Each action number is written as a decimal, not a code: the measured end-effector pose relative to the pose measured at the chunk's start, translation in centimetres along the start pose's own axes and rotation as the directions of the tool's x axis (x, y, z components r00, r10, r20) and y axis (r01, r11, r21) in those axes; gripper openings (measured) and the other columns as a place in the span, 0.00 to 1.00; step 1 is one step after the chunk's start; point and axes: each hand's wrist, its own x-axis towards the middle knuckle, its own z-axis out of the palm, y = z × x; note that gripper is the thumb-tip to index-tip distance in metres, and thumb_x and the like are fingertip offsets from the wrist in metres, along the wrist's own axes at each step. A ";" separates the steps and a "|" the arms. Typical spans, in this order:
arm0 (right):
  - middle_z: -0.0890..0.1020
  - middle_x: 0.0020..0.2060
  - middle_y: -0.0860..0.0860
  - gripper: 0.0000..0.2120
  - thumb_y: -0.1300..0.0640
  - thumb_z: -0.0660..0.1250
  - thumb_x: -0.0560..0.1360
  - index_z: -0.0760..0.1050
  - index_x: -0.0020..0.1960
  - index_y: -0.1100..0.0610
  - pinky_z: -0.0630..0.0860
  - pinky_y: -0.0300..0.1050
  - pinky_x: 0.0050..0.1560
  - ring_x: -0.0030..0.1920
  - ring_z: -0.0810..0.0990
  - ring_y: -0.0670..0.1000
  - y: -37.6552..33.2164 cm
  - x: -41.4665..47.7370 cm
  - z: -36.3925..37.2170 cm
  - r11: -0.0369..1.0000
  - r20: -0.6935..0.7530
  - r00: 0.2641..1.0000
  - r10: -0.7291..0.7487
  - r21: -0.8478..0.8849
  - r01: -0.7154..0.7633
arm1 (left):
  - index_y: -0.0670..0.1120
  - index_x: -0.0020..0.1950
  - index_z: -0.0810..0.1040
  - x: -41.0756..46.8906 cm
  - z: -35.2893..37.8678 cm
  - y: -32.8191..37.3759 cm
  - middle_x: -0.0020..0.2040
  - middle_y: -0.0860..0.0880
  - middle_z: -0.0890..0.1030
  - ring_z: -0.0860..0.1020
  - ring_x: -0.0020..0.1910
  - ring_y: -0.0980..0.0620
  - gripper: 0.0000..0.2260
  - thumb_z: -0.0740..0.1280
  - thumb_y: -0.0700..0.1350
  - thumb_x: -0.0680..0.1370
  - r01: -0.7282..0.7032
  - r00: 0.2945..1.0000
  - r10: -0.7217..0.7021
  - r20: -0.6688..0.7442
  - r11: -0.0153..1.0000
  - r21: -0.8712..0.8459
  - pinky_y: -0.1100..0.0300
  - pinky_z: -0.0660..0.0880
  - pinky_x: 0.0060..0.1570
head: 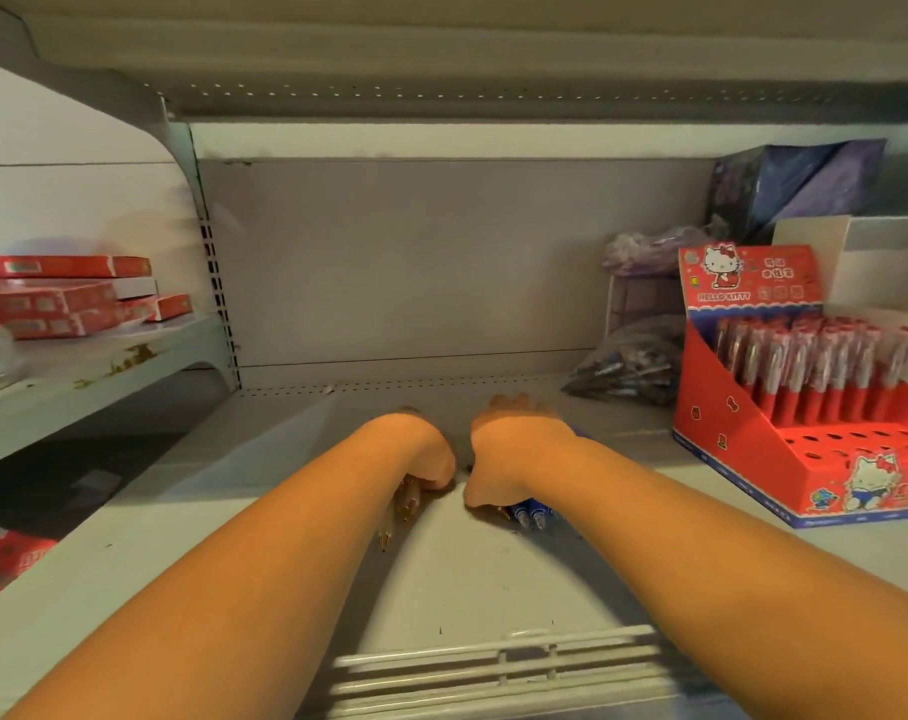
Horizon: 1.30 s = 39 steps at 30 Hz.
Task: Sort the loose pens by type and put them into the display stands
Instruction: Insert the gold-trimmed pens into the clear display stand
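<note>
Sorting grip: my left hand holds clear pens, my right hand blue pens, apparently separated by type for the right-hand display stand.

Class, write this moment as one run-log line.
phase: sorting pens | left hand: holds clear pens | right hand: holds blue pens | red display stand: front holes empty, back rows filled

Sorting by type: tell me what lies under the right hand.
Blue pens poke out from under the right hand, tips toward the camera. Their far ends and count are covered.
</note>
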 end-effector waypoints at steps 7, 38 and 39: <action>0.72 0.33 0.53 0.13 0.49 0.67 0.70 0.69 0.33 0.56 0.70 0.46 0.41 0.39 0.71 0.57 0.0 -0.7 -1.4 0.967 0.046 0.995 0.085 0.237 -0.093 | 0.40 0.42 0.70 0.8 0.6 -2.0 0.35 0.44 0.77 0.76 0.27 0.48 0.07 0.67 0.35 0.68 0.128 0.977 -0.146 -0.156 0.985 -0.120 0.65 0.72 0.21; 0.78 0.36 0.55 0.14 0.70 0.62 0.69 0.79 0.53 0.64 0.74 0.41 0.29 0.32 0.77 0.49 7.1 -23.7 -0.6 -0.460 -0.277 0.835 0.476 0.730 0.505 | 0.43 0.55 0.70 -14.6 1.2 10.4 0.35 0.44 0.67 0.66 0.27 0.51 0.22 0.62 0.32 0.62 -0.433 0.460 0.642 -0.613 -0.440 -0.787 0.60 0.64 0.24; 0.77 0.36 0.55 0.15 0.68 0.63 0.66 0.78 0.53 0.64 0.72 0.41 0.28 0.31 0.74 0.49 8.0 -25.4 -0.2 -0.466 -0.301 0.824 0.480 0.709 0.530 | 0.44 0.54 0.69 -15.6 2.1 12.2 0.35 0.44 0.67 0.65 0.28 0.50 0.21 0.61 0.31 0.63 -0.416 0.410 0.672 -0.617 -0.464 -0.782 0.60 0.63 0.25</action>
